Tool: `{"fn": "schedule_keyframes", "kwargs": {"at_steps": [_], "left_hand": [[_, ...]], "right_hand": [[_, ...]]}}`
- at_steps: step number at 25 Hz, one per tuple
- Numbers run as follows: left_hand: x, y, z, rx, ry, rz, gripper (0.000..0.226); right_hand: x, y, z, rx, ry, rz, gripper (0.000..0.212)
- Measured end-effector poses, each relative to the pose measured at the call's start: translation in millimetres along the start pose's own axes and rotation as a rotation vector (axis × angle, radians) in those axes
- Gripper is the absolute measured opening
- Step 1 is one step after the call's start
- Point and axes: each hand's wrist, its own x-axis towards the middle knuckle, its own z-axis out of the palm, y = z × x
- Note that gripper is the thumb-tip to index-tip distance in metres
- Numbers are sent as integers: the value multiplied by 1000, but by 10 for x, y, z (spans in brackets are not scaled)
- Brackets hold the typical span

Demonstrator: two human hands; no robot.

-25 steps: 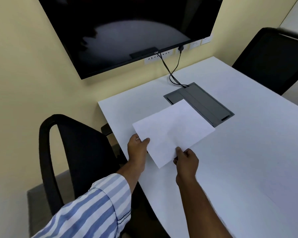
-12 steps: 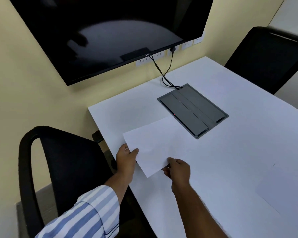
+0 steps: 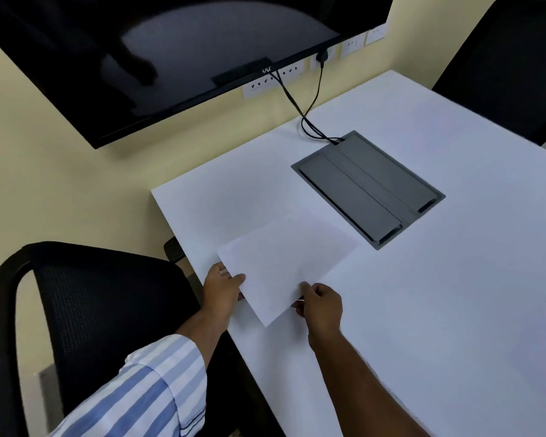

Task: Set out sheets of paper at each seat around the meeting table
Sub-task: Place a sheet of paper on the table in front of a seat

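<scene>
A blank white sheet of paper [image 3: 284,266] lies low over the white meeting table [image 3: 423,294], near its left edge in front of a black mesh chair [image 3: 85,310]. My left hand [image 3: 223,287] pinches the sheet's near left corner at the table edge. My right hand [image 3: 320,305] pinches the sheet's near edge, thumb on top. The far part of the sheet rests flat on the tabletop; its near corner sticks out between my hands.
A grey cable box lid [image 3: 368,189] is set into the table beyond the sheet, with black cables [image 3: 309,111] running up to wall sockets. A large dark screen [image 3: 183,55] hangs on the wall. A second black chair [image 3: 511,64] stands at the far right.
Both hands have drawn the sheet back toward the table's left edge and lowered it; it no longer overlaps the grey lid and now lies nearly flat.
</scene>
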Motion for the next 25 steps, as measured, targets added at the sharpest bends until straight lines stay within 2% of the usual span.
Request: {"fn": "schedule_keyframes", "kwargs": {"at_steps": [4, 7, 11, 13, 15, 16, 17, 19, 21, 23, 25], "left_hand": [[254, -53, -56, 129, -78, -30, 65], [381, -115, -52, 273, -90, -32, 86], [410, -178, -27, 448, -137, 6, 84], [458, -148, -18, 561, -161, 73, 82], [536, -97, -23, 686, -142, 147, 80], [574, -68, -38, 752, -110, 193, 78], [609, -31, -59, 814, -69, 240, 75], [680, 25, -119, 933, -42, 322, 70], [737, 34, -184, 1074, -128, 397, 72], [801, 34, -194, 1169, -201, 451, 77], [868, 44, -136, 1207, -237, 447, 84]], "right_hand": [[155, 80, 214, -29, 9, 43, 37], [294, 88, 316, -81, 31, 63, 45], [464, 63, 358, -108, 39, 107, 45], [549, 32, 357, -2, -53, 143, 38], [619, 0, 326, 61, -147, 164, 46], [631, -5, 290, 66, -156, 157, 43], [637, -10, 247, 13, -133, 121, 37], [658, -3, 149, -287, -14, -79, 22], [682, -4, 102, -547, 69, -318, 14], [800, -20, 111, -746, 27, -545, 29], [954, -86, 152, -968, -54, -657, 51]]}}
